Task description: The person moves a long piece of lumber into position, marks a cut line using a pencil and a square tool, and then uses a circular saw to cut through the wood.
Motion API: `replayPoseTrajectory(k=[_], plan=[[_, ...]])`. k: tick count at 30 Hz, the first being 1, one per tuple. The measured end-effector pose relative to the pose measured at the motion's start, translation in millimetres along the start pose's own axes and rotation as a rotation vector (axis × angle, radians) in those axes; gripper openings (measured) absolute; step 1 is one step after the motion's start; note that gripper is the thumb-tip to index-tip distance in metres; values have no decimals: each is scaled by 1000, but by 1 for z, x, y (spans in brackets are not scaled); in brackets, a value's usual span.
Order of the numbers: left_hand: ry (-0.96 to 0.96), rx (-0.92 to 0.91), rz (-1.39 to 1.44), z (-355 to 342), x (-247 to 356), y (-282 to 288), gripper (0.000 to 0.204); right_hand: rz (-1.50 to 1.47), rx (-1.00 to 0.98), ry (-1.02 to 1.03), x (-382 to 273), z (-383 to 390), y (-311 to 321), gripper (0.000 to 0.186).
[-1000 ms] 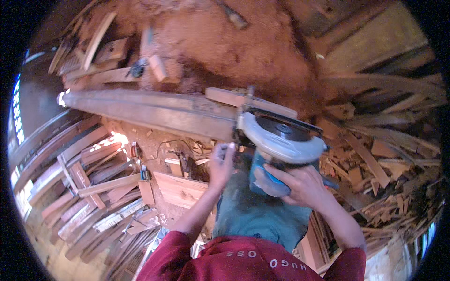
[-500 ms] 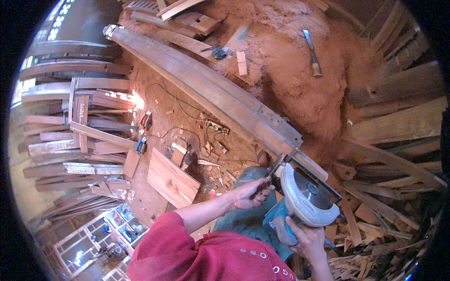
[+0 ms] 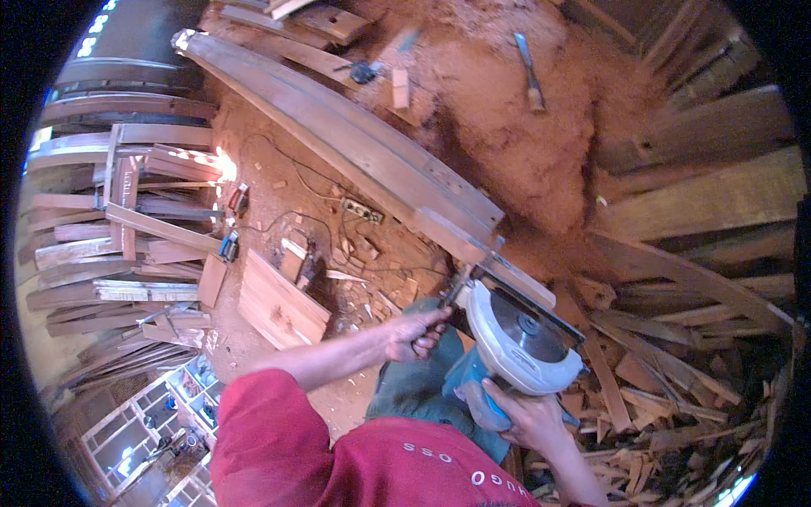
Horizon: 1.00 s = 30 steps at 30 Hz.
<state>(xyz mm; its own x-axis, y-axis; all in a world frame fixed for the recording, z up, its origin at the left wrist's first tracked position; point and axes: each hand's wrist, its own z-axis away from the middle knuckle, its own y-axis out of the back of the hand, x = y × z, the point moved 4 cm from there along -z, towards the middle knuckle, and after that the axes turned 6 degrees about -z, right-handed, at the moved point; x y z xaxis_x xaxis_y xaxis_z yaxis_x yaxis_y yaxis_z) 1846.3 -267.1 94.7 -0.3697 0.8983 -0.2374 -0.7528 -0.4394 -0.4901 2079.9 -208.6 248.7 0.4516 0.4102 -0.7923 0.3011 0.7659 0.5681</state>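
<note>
My right hand (image 3: 534, 414) is wrapped round the rear handle of a circular saw (image 3: 515, 359) with a teal body and a pale grey blade guard. The saw lies tilted at the near end of a long brown beam (image 3: 338, 135), and a narrow wood strip (image 3: 532, 287) shows along its base plate. My left hand (image 3: 420, 331) is closed beside the saw's front, its fingers curled round a thin dark bar at the base. The blade's disc shows inside the guard. Its cutting edge is hidden.
Reddish sawdust (image 3: 524, 169) is heaped beyond the beam, with a chisel (image 3: 530, 74) on it. A power strip (image 3: 362, 210) and cables lie left of the beam, near a broad board (image 3: 281, 300). Stacked planks (image 3: 135, 220) line the left; offcuts (image 3: 659, 406) pile up at right.
The whole scene has shifted left and slightly up in the picture. Both hands and the saw have come a little toward me relative to the beam. My left fingers look more tightly curled.
</note>
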Motion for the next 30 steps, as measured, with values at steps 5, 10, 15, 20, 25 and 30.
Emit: replayPoseTrajectory(k=[5, 10, 15, 20, 25, 30], plan=[[11, 27, -230, -6, 24, -5, 42, 62, -12, 9, 11, 6, 1, 89], [-299, 174, -445, -29, 59, -27, 45, -38, 159, -134, 55, 11, 0, 89], [-805, 667, -514, -77, 98, 43, 52, -164, 339, -168, 100, -24, 16, 49], [-981, 939, -169, -101, 103, 21, 107, -228, 343, -157, 134, -56, 10, 46], [-959, 1108, -173, -95, 132, -10, 138, -293, 288, -173, 157, -65, -7, 51], [-880, 1204, -158, -117, 137, -4, 142, -300, 305, -125, 161, -70, -6, 40]])
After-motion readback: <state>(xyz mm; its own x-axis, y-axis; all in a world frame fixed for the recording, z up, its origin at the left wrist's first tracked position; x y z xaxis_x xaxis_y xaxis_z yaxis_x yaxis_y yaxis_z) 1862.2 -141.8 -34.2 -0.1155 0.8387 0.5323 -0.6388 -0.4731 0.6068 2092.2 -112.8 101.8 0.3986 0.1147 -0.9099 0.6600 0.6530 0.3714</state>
